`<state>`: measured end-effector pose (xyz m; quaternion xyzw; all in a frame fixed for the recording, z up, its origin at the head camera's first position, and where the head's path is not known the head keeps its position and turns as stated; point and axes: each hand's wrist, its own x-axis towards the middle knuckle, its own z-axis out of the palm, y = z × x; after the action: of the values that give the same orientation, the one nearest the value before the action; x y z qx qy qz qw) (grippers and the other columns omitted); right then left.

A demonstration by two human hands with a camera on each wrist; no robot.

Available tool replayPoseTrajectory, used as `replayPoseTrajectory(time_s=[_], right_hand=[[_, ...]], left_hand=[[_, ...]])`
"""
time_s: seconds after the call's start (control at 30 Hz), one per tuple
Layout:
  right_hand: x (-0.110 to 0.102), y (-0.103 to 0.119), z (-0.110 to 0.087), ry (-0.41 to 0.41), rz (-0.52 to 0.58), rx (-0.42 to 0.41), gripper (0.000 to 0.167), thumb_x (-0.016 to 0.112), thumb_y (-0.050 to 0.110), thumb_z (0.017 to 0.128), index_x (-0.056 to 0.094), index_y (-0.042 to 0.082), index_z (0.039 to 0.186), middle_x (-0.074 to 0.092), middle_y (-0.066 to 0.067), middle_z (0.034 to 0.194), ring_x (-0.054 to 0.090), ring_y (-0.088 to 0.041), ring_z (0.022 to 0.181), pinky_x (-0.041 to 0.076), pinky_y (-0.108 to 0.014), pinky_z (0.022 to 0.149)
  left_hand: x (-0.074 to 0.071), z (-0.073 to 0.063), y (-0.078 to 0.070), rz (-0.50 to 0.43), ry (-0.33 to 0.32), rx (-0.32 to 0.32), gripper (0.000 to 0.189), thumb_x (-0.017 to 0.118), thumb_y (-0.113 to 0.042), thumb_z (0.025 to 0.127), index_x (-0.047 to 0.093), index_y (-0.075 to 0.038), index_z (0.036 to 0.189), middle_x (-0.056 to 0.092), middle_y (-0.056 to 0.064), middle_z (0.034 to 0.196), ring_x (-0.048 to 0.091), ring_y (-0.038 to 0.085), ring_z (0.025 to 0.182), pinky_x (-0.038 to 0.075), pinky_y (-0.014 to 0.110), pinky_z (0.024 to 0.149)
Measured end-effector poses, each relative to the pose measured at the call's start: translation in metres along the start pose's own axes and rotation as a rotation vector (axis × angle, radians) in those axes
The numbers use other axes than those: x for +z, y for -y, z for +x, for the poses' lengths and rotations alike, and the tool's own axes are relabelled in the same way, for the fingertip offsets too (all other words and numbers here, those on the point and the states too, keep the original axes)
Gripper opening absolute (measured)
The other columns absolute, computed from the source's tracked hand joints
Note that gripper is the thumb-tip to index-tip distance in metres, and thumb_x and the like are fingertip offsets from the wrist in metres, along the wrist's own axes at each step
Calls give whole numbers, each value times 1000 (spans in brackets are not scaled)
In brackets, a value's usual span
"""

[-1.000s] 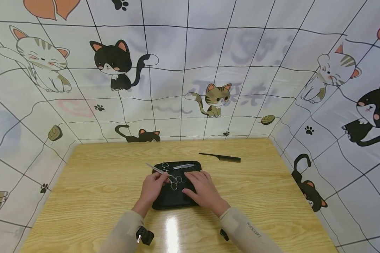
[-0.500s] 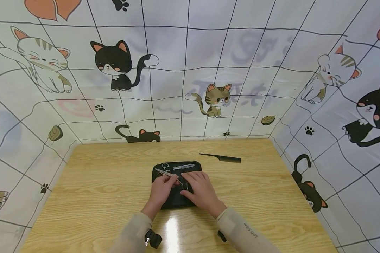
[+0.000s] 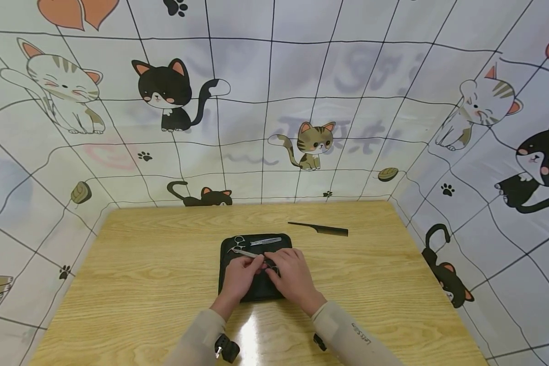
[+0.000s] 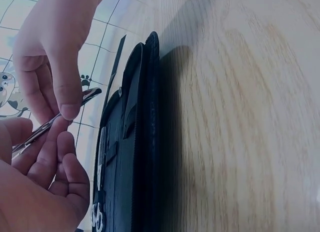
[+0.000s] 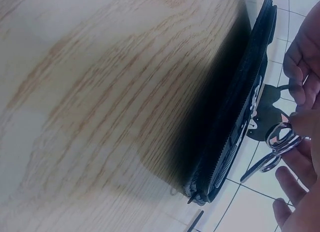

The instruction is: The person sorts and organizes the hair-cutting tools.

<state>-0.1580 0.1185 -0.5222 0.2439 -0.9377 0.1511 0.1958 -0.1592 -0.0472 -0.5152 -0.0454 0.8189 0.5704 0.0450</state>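
A pair of silver scissors (image 3: 250, 254) is held over a black zip case (image 3: 225, 264) lying on the table, blades toward the left. My left hand (image 3: 240, 277) pinches it between thumb and fingers. At the handle end, my right hand (image 3: 295, 277) grips it, and the finger rings (image 5: 281, 138) show by that hand in the right wrist view. Both hands sit close together above the case. Inside the case lies a second pair of scissors (image 3: 265, 241) with a comb-like blade, its rings near the upper left corner. The hands partly hide the held scissors and the case.
A black tail comb (image 3: 331, 230) lies on the wooden table (image 3: 155, 264) behind and right of the case. Cat-printed cloth (image 3: 251, 76) walls off the back and both sides.
My left hand has moved right with the scissors, closer to my right hand. The scissors' handles have come under my right fingers, which now grip them.
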Motion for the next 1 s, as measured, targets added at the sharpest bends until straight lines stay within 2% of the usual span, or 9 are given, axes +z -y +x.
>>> replayPoseTrajectory(time_s=[0.13,0.37,1.0], right_hand=[[1,0,1,-19,-21,12,30,76,31,84,70,22,112,73,8,104,63,-15,98,45,-39,93],[0,1,3,21,-35,66,23,76,32,84,71,24,105,74,8,94,63,-14,90,46,-39,93],[0,0,2,16,-53,73,20,76,31,83,75,24,101,75,9,90,64,-13,85,46,-37,90]], left_hand=[[3,1,2,-4,1,12,30,62,-36,95,78,-11,90,77,5,84,66,9,76,53,30,79],[5,1,5,8,-8,6,31,64,-42,92,79,-15,90,77,-1,85,69,14,95,53,36,90],[6,-1,8,17,15,27,30,63,-37,94,78,-11,89,76,1,85,68,14,90,53,33,84]])
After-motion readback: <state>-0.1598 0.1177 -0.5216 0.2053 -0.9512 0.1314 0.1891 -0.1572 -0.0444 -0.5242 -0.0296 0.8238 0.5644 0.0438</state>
